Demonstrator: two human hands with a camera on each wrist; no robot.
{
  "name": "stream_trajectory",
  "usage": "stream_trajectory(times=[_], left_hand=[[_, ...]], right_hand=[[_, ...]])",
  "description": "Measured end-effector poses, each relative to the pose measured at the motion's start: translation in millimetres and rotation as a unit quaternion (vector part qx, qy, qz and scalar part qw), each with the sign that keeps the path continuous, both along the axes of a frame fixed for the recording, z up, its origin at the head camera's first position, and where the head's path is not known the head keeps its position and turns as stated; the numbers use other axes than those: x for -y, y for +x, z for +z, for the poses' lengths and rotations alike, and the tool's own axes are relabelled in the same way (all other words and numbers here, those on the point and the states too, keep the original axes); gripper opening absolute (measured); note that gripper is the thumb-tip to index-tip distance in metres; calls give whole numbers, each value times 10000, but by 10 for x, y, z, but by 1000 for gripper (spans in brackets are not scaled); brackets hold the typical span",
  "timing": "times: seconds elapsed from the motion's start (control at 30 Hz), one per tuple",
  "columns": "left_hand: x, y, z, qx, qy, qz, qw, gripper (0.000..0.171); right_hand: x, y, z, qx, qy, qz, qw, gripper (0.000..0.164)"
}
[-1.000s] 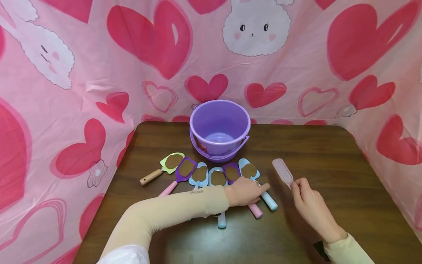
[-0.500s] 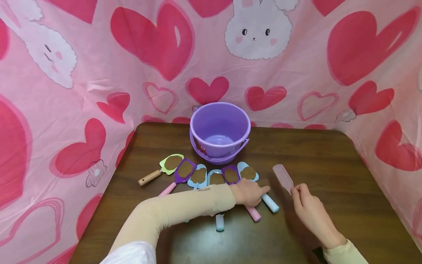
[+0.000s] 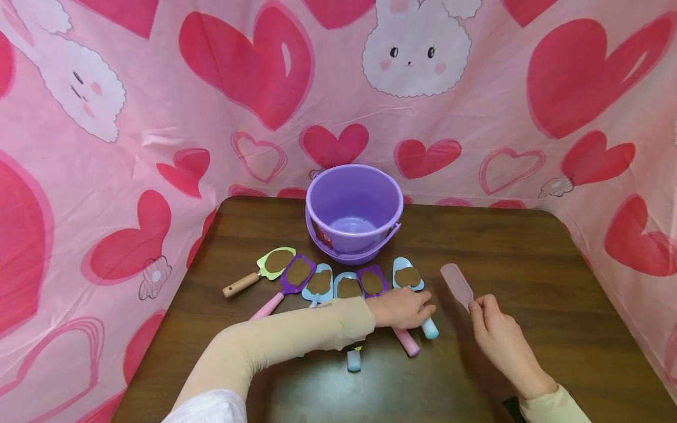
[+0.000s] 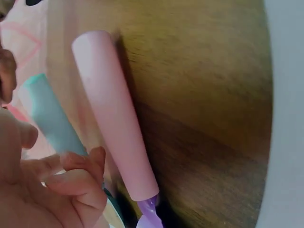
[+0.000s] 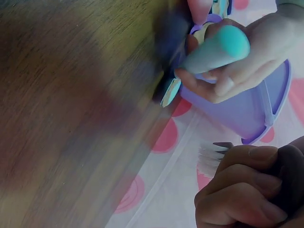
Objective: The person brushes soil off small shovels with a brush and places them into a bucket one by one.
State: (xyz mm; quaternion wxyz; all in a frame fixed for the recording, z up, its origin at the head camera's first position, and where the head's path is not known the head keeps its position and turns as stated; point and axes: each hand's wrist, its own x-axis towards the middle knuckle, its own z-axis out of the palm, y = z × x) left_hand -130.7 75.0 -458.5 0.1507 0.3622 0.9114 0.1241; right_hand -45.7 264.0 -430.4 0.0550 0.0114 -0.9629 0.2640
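In the head view, my left hand [image 3: 403, 308] reaches across a fan of flat-headed tools and pinches the handle of the rightmost one, a light-blue flat-headed tool [image 3: 408, 275] with a brown patch. The right wrist view shows the fingers on both sides of that light-blue handle [image 5: 213, 51]. Beside it lies a purple-headed tool [image 3: 371, 281] with a pink handle [image 4: 114, 114], large in the left wrist view. Off to the right, my right hand [image 3: 505, 341] grips a pale pink brush [image 3: 456, 283] above the table. White bristles [image 5: 209, 160] show past its curled fingers.
A purple bucket [image 3: 354, 232] with its handle down stands behind the tools. To the left lie a green tool with a wooden handle [image 3: 241, 285], another purple one [image 3: 297, 273], and two blue-headed ones [image 3: 319, 282]. Pink heart-patterned cloth [image 3: 333, 100] surrounds the wooden table [image 3: 502, 247].
The rightmost light-blue tool has turned under my left hand, its head shifting right and its handle end slightly left. My left fingers, one pointing outward before, now curl at its handle.
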Motion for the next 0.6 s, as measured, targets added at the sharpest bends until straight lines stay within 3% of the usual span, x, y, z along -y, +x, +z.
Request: stream_trajectory(times=[0.23,0.47,0.6], left_hand=[[105,-23,118,914,415,526,9936,47],[220,-74,159,1273,808,766,9856,20],[304,-62,191,1818,1216,1025,9704,29]], right_hand=[[-21,-1,-10,126,78,29,9999,23],[9,-12,-47,124,27,97,9999,22],[27,1,-52,153,-25,69,9999,23]])
